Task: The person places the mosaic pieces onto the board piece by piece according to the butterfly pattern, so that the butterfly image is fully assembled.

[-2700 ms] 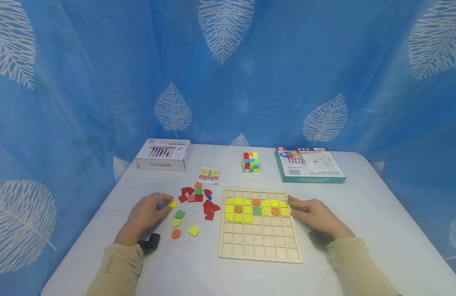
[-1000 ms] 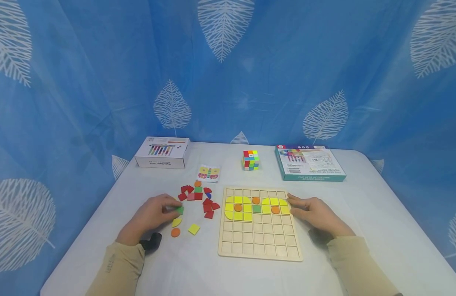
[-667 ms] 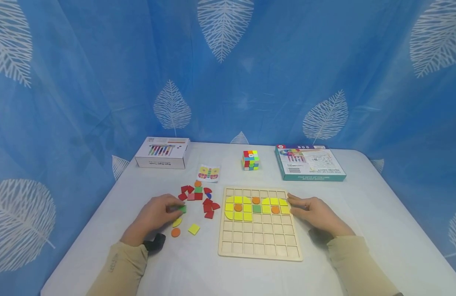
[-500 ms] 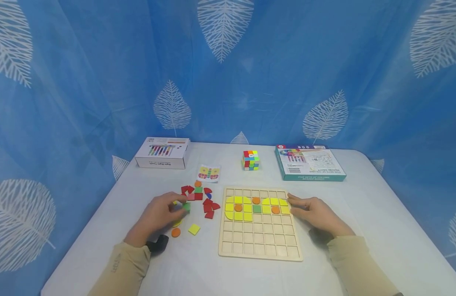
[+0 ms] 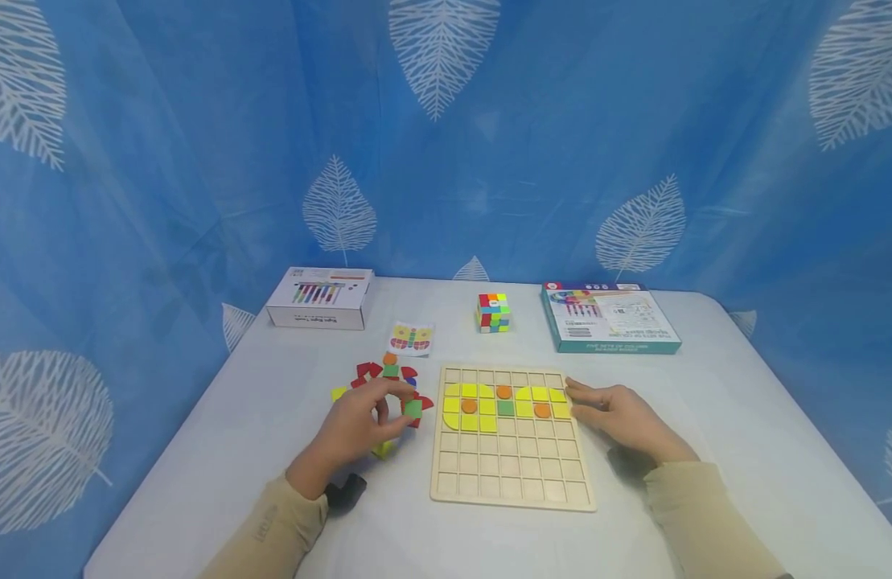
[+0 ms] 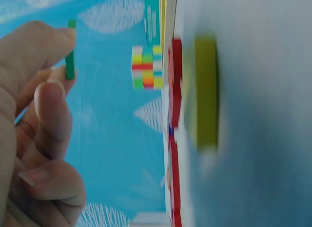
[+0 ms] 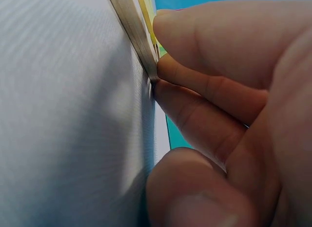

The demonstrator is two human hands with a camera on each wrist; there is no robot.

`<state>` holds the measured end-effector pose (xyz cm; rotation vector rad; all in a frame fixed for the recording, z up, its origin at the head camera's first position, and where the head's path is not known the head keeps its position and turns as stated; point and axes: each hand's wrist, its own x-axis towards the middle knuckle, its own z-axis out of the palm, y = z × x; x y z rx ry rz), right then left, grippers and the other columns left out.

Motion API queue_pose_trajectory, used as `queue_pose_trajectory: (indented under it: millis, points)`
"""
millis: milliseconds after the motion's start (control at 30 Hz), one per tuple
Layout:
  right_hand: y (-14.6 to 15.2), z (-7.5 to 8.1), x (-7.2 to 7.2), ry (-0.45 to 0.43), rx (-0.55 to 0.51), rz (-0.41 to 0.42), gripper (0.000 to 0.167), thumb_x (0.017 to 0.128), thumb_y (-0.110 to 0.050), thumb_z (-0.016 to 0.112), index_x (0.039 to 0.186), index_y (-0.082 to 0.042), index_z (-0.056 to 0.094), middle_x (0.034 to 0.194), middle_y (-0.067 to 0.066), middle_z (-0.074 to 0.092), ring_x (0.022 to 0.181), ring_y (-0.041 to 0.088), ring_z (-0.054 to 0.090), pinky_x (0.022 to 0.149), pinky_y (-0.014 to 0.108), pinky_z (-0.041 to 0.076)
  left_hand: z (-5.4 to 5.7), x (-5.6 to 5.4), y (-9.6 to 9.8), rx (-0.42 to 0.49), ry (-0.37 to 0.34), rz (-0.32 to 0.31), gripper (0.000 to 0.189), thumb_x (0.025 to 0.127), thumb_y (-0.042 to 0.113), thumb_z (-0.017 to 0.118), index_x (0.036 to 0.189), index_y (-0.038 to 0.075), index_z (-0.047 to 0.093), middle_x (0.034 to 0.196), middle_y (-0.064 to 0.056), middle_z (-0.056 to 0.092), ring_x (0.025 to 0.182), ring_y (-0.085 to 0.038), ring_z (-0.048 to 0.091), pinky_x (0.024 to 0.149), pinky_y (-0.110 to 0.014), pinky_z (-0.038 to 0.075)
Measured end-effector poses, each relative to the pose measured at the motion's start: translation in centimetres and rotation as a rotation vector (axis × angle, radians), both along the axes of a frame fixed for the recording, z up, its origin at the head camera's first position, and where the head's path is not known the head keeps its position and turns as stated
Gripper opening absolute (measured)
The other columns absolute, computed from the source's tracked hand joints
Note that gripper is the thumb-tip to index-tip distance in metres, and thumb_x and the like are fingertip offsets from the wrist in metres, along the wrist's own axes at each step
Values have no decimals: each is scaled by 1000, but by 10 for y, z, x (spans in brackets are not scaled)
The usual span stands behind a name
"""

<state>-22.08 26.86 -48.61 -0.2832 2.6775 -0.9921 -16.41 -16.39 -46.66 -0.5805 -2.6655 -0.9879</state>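
Observation:
Between the thumb and index finger of my left hand [image 5: 355, 426] is a green square tile [image 5: 413, 410], held up off the table; the left wrist view shows it edge-on. Loose red tiles [image 5: 427, 403] lie behind that hand, and a yellow square tile [image 5: 383, 450] is partly covered by it. To the right lies a wooden grid board [image 5: 482, 464] with yellow, orange and green tiles in its upper rows. My right hand [image 5: 626, 416] rests at the board's right side, its fairly straight fingertips touching the edge in the right wrist view.
A small pattern card [image 5: 411, 339] lies behind the loose tiles. Farther back are a white box [image 5: 319, 298], a puzzle cube [image 5: 493, 313] and a flat teal-edged box [image 5: 610, 318]. A blue leaf-patterned curtain [image 5: 547, 161] hangs behind the table.
My left hand left the yellow tile, took the green square tile from the table, and has lifted it rightward toward the board. The right hand has stayed at the board's edge.

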Motion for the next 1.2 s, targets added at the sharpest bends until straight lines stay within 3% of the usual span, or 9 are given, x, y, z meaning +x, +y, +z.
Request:
queue_pose_trajectory:
  millis: [133,233,567,800,967,1200]
  points:
    - [0,2,1,6,-5,4,49,97,-41,69,141,-21,63,157,-6,46,152,41,30,118,66,25,-3,1,14,4,53,-48,45,77,15,91,117,16,73,107,7,73,67,1,52,55,-17,48]
    - [-1,3,2,4,-9,0,49,97,-41,69,141,-21,64,157,-5,47,152,41,30,118,66,25,-3,2,26,-14,51,-72,42,79,18,90,118,16,73,107,9,73,66,1,51,55,-17,47]
    - [-2,3,1,2,-3,0,48,97,-42,68,140,-21,64,157,-5,47,153,38,30,119,64,23,5,2,65,-70,-104,-101,35,87,27,83,121,21,74,110,10,73,63,-3,50,55,-20,45]
    - [-2,2,1,-7,0,-9,49,97,-43,68,141,-22,63,158,-6,46,153,39,30,119,65,24,5,-10,98,-182,-244,-92,32,87,34,80,117,24,75,116,10,73,95,-8,66,82,-27,55]
    - [-2,0,0,-7,2,-16,51,97,-44,68,142,-22,62,158,-6,46,153,38,31,119,64,24,6,-17,112,-255,-264,-124,34,86,35,82,117,24,76,109,13,74,104,-9,68,85,-29,56]
    - [1,-1,-1,11,1,-3,51,97,-42,69,143,-21,61,158,-6,46,152,38,31,119,63,25,13,-23,125,-294,-270,-150,32,85,31,83,115,21,77,104,12,75,93,-9,65,75,-25,53]
